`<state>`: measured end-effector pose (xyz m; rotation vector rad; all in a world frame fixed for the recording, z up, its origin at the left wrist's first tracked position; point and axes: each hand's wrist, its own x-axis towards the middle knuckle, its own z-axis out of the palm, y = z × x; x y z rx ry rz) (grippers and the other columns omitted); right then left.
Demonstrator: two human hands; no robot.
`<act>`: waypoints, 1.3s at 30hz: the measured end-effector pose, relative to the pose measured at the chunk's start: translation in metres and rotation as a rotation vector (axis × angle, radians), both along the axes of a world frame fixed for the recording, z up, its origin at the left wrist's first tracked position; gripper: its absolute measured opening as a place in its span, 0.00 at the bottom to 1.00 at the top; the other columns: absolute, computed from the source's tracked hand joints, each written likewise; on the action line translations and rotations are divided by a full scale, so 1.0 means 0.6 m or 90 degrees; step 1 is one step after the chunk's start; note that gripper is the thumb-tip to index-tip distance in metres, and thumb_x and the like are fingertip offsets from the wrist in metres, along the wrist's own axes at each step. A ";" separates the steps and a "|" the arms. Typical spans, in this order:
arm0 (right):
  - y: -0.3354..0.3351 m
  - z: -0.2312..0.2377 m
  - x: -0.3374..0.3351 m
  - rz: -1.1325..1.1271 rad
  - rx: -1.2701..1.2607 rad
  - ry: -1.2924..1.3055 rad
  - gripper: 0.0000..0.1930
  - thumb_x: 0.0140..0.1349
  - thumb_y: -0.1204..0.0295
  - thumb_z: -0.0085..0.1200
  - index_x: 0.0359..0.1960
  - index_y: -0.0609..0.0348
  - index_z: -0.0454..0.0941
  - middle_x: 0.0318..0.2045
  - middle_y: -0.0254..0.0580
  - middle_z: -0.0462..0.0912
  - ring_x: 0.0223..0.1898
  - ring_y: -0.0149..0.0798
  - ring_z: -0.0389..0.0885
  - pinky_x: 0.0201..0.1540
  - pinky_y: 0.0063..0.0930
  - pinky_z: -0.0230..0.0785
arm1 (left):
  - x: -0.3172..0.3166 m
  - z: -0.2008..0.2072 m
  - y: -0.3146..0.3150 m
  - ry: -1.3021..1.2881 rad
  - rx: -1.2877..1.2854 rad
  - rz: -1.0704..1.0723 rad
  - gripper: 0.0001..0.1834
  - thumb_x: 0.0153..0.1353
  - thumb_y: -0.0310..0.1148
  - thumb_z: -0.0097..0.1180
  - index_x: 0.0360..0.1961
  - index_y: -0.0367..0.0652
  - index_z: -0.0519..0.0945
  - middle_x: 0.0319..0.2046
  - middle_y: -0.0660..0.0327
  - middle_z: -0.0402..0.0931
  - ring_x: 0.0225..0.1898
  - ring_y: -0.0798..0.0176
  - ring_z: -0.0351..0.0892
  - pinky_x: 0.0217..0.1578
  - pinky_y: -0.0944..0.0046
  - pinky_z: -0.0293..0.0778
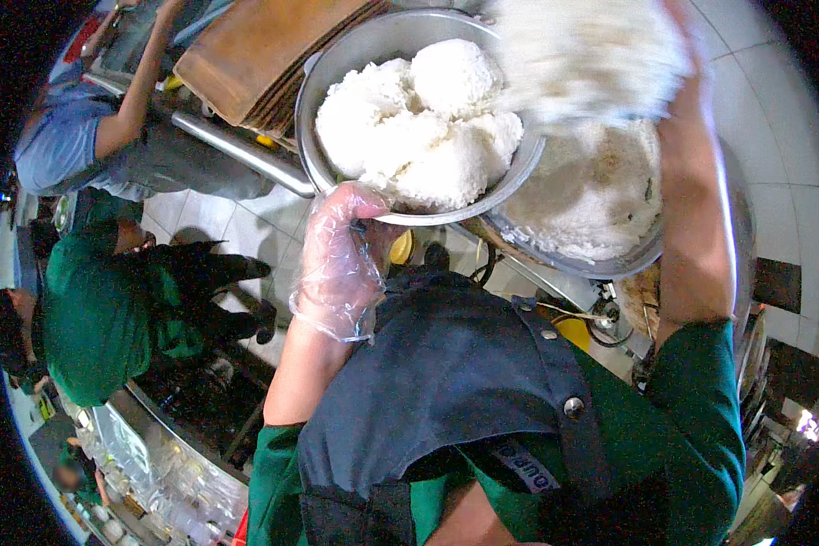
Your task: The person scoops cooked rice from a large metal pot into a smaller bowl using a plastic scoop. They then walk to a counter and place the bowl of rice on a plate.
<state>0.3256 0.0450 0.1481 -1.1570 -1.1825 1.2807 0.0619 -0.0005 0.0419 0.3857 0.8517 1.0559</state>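
Note:
In a clear plastic glove, my left hand (344, 250) is closed on the near rim of a round metal bowl (311, 136), thumb uppermost. Large clumps of white cooked rice (409, 136) fill much of this bowl. At the upper right, my right hand (687, 68) bears a big lump of rice (591, 55), blurred by motion; its fingers are mostly hidden behind the lump. Below that lump sits a wide pot (601, 270), partly under the bowl's right side, with leftover rice (601, 196) coating its inside. My right forearm passes along the pot's right edge.
Stacked brown boards (255, 59) lie left of the bowl, near a metal rail (241, 150). A person in a green shirt (96, 309) is at the left, and another in a blue shirt (64, 150) farther up. Pale floor tiles (783, 136) show at the right.

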 end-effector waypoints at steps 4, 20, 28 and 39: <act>0.038 0.020 -0.144 0.184 0.360 -1.021 0.25 0.59 0.44 0.43 0.31 0.53 0.80 0.22 0.38 0.78 0.25 0.32 0.71 0.36 0.28 0.63 | -0.005 -0.006 -0.004 -0.074 0.044 -0.071 0.04 0.49 0.28 0.51 0.21 0.40 0.73 0.27 0.62 0.72 0.35 0.63 0.73 0.40 0.58 0.73; -0.022 0.031 -0.206 0.069 0.286 -1.268 0.27 0.58 0.43 0.44 0.38 0.55 0.76 0.35 0.41 0.77 0.38 0.37 0.71 0.49 0.35 0.57 | -0.028 -0.021 0.014 -0.231 0.066 -0.179 0.23 0.49 0.40 0.52 0.48 0.50 0.70 0.53 0.55 0.68 0.54 0.45 0.68 0.48 0.33 0.64; -0.049 0.102 -0.211 -0.149 0.359 -1.063 0.26 0.56 0.45 0.48 0.25 0.58 0.78 0.26 0.45 0.78 0.31 0.35 0.75 0.35 0.32 0.66 | -0.039 -0.039 0.011 -0.279 0.057 -0.218 0.16 0.48 0.37 0.53 0.40 0.51 0.72 0.48 0.57 0.69 0.50 0.45 0.70 0.44 0.33 0.66; -0.009 0.007 -0.214 -0.227 0.166 -0.383 0.28 0.60 0.51 0.46 0.56 0.57 0.70 0.56 0.40 0.72 0.57 0.37 0.68 0.60 0.29 0.56 | -0.059 -0.074 -0.018 -0.257 0.043 -0.170 0.20 0.44 0.34 0.55 0.43 0.46 0.71 0.44 0.54 0.71 0.46 0.50 0.74 0.38 0.41 0.76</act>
